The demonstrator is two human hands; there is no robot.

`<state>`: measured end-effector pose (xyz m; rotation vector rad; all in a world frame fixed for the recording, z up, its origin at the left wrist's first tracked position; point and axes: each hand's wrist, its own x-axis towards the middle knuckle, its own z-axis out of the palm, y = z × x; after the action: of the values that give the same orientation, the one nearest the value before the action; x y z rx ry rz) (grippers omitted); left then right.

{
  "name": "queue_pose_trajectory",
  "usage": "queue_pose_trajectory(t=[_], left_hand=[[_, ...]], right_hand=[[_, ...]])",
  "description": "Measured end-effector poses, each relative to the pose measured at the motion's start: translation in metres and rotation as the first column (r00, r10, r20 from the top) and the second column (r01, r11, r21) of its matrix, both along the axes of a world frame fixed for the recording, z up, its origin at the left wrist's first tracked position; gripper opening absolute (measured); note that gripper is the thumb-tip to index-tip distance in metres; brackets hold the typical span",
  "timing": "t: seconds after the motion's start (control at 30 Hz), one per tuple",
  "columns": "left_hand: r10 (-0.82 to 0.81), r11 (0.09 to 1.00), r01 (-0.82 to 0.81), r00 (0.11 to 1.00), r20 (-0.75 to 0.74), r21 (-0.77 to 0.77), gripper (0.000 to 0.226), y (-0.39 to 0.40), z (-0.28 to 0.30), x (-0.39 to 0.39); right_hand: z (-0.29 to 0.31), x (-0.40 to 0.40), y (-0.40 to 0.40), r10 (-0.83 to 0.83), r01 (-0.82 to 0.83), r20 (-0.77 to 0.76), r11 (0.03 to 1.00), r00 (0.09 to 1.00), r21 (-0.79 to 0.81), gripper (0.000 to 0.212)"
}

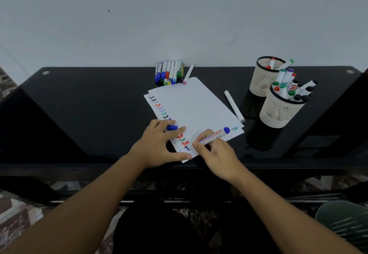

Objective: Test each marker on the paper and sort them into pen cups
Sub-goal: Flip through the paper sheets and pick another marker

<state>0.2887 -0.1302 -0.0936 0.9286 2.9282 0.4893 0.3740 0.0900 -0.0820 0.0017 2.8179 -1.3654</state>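
A: Hands, 2. Entry for each?

B: Right hand (214, 151): fingers curled round a blue marker (214, 135), white barrel with red and blue print, blue end pointing away to the right, tip down on the paper (196, 104) beside a half-written blue word. Left hand (159, 144): lies flat on the paper's near left part, thumb along the near edge, a blue cap (172, 127) pinched between its fingers.

A: Paper?

B: Several white sheets stacked askew on the black glass desk (89, 104). A column of the word "Test" in black, red, purple, green and blue runs down the left margin; 1 green "Test" sits at the right corner.

A: Untested stock?

B: A row of capped markers (169, 72) at the desk's far edge against the wall, caps blue, red, green, yellow and light blue. Just right of it, 1 pink-capped marker (188, 74). Right of the paper, 1 white marker (234, 106) lies alone.

A: Cups?

B: 2 cream mesh pen cups at the right. Far cup (260, 82): a few markers. Near cup (278, 112): many, caps black, green, red and purple.
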Motion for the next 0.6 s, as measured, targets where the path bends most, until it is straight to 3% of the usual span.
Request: queue_pose_trajectory(t=[0.17,0.3,0.6], left_hand=[[0.01,1.0,-0.01,1.0,0.02,0.012,0.1,-0.0001,0.0004,0.0011],[0.007,1.0,-0.007,1.0,0.018,0.015,0.099,0.0007,0.0018,0.0012],[0.006,1.0,-0.007,1.0,0.029,0.009,0.099,0.0,0.0026,0.0006]], right_hand=[[-0.0016,0.0009,0.0012,-0.047,0.049,0.011,0.983,0.999,-0.176,0.012],[-0.0012,0.0,0.0003,-0.038,0.039,0.027,0.998,0.999,-0.057,0.018],[-0.0008,-0.0014,-0.0001,-0.018,0.02,0.039,0.998,0.999,-0.059,0.017]])
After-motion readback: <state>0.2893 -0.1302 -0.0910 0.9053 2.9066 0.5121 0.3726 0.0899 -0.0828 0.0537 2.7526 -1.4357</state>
